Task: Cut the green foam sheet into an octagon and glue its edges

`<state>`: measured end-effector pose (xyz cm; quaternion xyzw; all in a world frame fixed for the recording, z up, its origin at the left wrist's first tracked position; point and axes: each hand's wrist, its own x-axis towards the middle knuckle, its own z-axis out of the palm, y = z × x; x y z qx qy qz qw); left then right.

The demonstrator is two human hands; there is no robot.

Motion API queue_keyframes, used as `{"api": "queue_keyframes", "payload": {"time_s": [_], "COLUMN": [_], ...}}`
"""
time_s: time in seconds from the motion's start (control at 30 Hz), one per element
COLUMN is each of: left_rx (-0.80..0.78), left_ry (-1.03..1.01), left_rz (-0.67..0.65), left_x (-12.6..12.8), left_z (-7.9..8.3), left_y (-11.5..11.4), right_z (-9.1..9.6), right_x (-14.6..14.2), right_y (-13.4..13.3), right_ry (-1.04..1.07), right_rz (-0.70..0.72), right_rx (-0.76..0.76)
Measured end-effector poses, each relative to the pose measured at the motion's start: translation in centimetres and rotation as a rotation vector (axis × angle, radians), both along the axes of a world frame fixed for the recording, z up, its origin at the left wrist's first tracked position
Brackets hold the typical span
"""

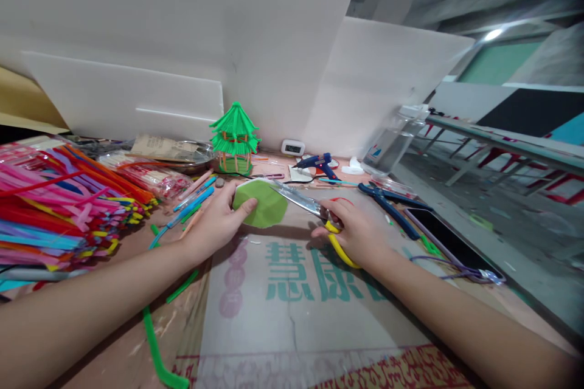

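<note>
A roundish piece of green sheet (265, 205) is pinched at its left side by my left hand (224, 211), thumb on top. My right hand (353, 226) grips a pair of scissors with yellow handles (340, 247). The metal blades point left along the sheet's upper right edge; whether they are cutting into it I cannot tell. Both hands are above a printed plastic sheet (255, 328) on the table. Behind them stands a small green tiered pavilion model (235, 140) on a green base.
Bundles of colourful pipe cleaners (59, 206) fill the left side. A blue glue gun (319, 164), white digital clock (292, 147) and clear plastic bottle (395, 140) stand at the back. Blue-handled pliers (392, 209) and a phone (449, 237) lie right. Green strips (155, 346) lie front left.
</note>
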<state>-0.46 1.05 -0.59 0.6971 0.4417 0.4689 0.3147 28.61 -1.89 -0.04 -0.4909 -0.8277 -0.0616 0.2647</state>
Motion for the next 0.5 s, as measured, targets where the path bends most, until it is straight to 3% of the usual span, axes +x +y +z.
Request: {"api": "queue_keyframes", "payload": {"time_s": [0.5], "left_rx": [0.041], "left_ry": [0.073], "left_rz": [-0.100], "left_x": [-0.03], "left_z": [-0.31], "left_y": [-0.22], "right_z": [0.34], "right_x": [-0.14], "right_y": [-0.62], "right_ry": [-0.096], "right_rz": [0.000], "right_rx": [0.079]}}
